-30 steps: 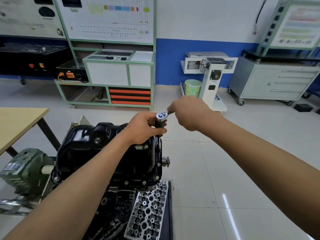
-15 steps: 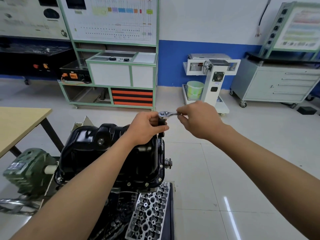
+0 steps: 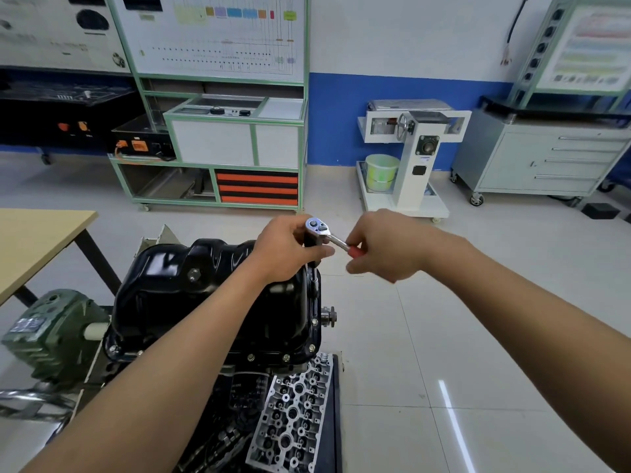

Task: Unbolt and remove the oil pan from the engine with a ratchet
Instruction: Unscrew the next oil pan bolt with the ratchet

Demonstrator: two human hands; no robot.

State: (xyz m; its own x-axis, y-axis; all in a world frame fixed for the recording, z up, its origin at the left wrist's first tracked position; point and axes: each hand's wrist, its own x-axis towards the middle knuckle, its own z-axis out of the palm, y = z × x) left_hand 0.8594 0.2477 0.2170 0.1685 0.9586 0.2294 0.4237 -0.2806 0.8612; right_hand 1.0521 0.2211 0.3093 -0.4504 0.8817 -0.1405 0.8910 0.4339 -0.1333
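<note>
The ratchet handle has swung nearer. At the far right corner of the bolted-on oil pan, the left hand grips the extension and the right hand pinches the handle. This looks like mid-loosening; next, swing another stroke.

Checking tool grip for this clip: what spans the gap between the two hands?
In the head view, the ratchet bridges it: left hand at its head, right hand on its handle.

oil pan: glossy black painted metal; ratchet: polished chrome head, red handle; cylinder head: rough bare cast metal; table: matt wood; floor: glossy tile
</note>
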